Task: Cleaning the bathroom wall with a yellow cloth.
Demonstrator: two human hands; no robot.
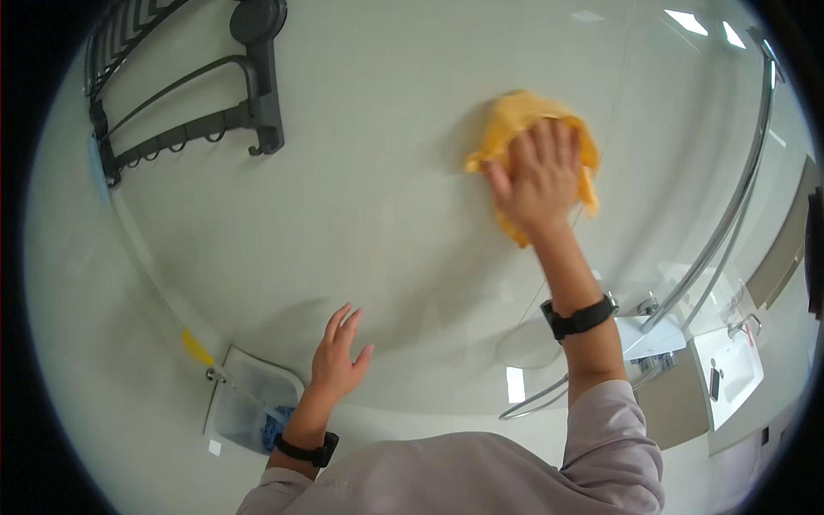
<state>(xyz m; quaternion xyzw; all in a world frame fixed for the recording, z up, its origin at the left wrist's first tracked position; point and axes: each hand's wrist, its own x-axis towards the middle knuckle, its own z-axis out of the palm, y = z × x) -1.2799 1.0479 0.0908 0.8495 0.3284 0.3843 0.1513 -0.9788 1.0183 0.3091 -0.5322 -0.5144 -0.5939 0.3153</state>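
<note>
High on the pale, glossy tiled wall [386, 232], a crumpled yellow cloth [515, 112] is pinned flat beneath my right hand [545, 172]. The fingers of this hand lie stretched over the cloth, and its edges stick out around the palm. My left hand [339, 360] is lower and to the left, in front of the wall. Its fingers are apart and it holds nothing. Both wrists wear black bands.
A dark grey rack with hooks [268, 103] is fixed at upper left. Below it, a long-handled mop [154, 275] with a blue head stands in a grey bucket [232, 399]. To the right are a curved shower pipe [721, 232], mixer [657, 339] and white washbasin [742, 369].
</note>
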